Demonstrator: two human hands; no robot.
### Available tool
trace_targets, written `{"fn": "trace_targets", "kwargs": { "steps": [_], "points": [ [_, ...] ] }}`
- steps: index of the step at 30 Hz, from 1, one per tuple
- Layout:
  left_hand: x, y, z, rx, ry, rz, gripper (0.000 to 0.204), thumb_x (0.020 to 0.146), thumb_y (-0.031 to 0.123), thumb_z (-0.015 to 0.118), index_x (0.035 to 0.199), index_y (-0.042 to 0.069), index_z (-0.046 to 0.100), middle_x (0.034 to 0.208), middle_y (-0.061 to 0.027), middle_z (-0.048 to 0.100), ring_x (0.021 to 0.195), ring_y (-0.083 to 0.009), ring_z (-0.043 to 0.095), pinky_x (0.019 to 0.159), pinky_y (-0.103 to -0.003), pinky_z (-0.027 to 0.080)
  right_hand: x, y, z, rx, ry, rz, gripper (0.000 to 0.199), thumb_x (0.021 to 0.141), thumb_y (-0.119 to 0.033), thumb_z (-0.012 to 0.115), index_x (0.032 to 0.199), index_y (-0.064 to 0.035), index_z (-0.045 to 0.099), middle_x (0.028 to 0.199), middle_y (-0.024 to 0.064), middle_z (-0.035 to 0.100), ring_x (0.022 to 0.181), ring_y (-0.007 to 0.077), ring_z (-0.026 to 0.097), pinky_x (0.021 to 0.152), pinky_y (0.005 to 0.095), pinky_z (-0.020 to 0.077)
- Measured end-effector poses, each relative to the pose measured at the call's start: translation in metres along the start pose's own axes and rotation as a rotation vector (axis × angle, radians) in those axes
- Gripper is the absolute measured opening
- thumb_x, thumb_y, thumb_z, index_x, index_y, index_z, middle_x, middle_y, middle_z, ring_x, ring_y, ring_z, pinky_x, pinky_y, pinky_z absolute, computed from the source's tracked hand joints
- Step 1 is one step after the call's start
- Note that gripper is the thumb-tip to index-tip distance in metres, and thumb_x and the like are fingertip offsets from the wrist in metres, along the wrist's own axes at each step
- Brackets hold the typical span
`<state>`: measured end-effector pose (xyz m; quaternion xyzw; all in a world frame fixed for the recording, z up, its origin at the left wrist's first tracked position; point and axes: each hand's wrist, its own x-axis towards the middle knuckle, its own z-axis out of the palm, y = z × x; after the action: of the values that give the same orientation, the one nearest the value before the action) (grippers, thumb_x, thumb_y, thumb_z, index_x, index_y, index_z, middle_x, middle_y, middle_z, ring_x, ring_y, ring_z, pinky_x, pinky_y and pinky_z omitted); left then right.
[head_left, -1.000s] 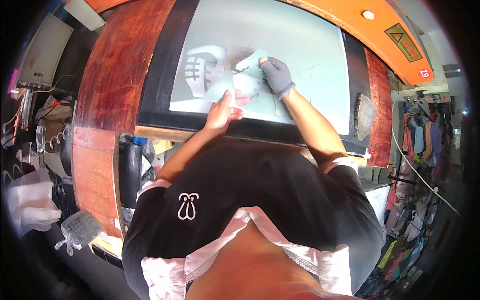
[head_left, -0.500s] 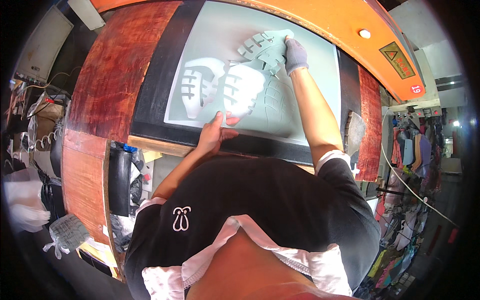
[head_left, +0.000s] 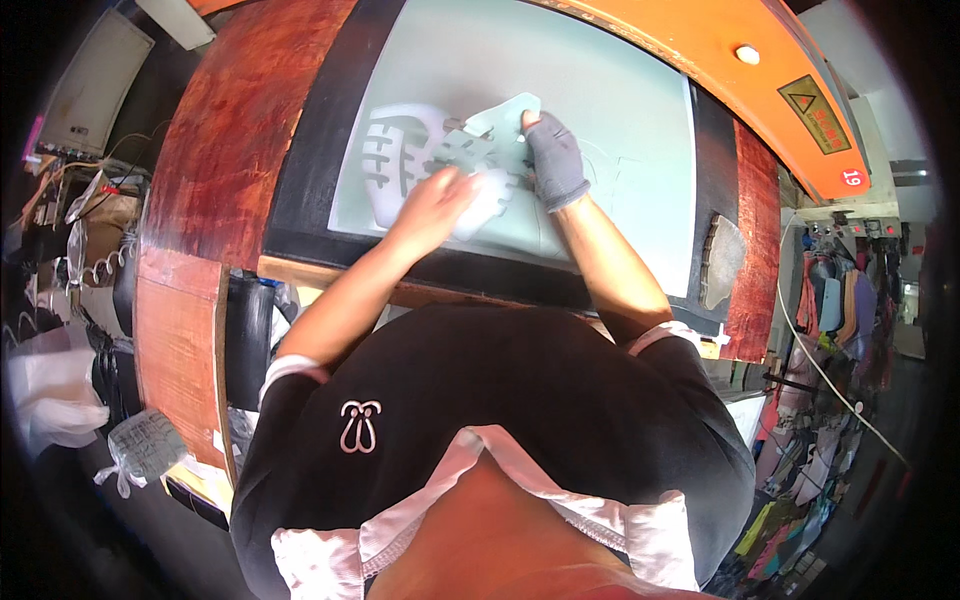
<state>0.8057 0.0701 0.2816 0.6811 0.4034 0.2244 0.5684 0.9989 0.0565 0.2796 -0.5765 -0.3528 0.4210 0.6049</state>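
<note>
My right hand [head_left: 557, 160], in a grey fingerless glove, is closed on a pale cut-out panel [head_left: 520, 105] with a rounded end and slotted edges. The panel is tilted above the pale sheet [head_left: 640, 150], and its lower part blurs into the pieces beneath. My bare left hand [head_left: 445, 197] is over a white cut piece [head_left: 485, 205], close to the held panel. Its fingers look curled but are smeared by motion, so whether they grip anything is unclear. Left of it lies another white slotted piece [head_left: 390, 150], flat on the sheet.
A black board [head_left: 300, 200] lies under the sheet, flanked by reddish-brown wooden surfaces [head_left: 225, 130]. An orange machine beam [head_left: 690, 50] crosses the far side. A grey rough-edged piece [head_left: 722, 262] lies at the right. Coloured materials [head_left: 835, 300] hang farther right; plastic bags [head_left: 145, 445] are at lower left.
My right hand has drawn the panel nearer and to the left. My left hand has moved up from the sheet's near edge, over the white cut piece.
</note>
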Motion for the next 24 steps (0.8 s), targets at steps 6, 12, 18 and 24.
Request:
{"fn": "trace_targets", "kwargs": {
  "steps": [6,12,18,24],
  "points": [
    [0.039,-0.001,0.034,0.015,0.079,-0.082,0.069,0.083,0.062,0.048,0.082,-0.006,0.055,0.075,-0.0153,0.059,0.073,-0.0240,0.059,0.066,-0.036,0.045,-0.029,0.005,-0.001,0.130,-0.143,0.088,0.016,0.089,-0.020,0.058,0.081,-0.0086,0.064,0.072,-0.0072,0.053,0.067,0.0040,0.045,0.060,0.0203,0.0375],
    [0.038,-0.014,0.029,-0.102,0.028,0.038,0.045,0.093,0.043,0.042,0.082,0.001,0.056,0.068,-0.0029,0.054,0.056,-0.0096,0.048,0.052,-0.024,0.040,-0.025,0.017,-0.008,0.163,-0.084,0.118,0.021,0.089,-0.024,0.056,0.090,-0.0051,0.066,0.079,-0.0018,0.058,0.073,0.0081,0.049,0.068,0.0246,0.0415],
    [0.015,-0.045,0.026,0.018,0.153,0.328,0.036,0.095,0.030,0.040,0.074,0.005,0.055,0.064,-0.0006,0.052,0.053,-0.0080,0.042,0.051,-0.023,0.037,0.038,0.015,-0.034,0.387,0.122,0.269,0.026,0.091,-0.026,0.045,0.096,-0.0055,0.061,0.088,0.0093,0.061,0.079,0.0186,0.055,0.071,0.0364,0.0475],
    [0.002,-0.050,0.014,-0.166,0.079,0.067,0.036,0.096,0.031,0.041,0.080,0.004,0.057,0.067,-0.0013,0.055,0.051,-0.0069,0.041,0.049,-0.023,0.036,0.094,-0.068,-0.119,0.290,0.404,-0.250,0.026,0.088,-0.022,0.049,0.093,0.0011,0.059,0.085,0.0081,0.061,0.080,0.0182,0.058,0.071,0.0314,0.0479]
  ]
}}
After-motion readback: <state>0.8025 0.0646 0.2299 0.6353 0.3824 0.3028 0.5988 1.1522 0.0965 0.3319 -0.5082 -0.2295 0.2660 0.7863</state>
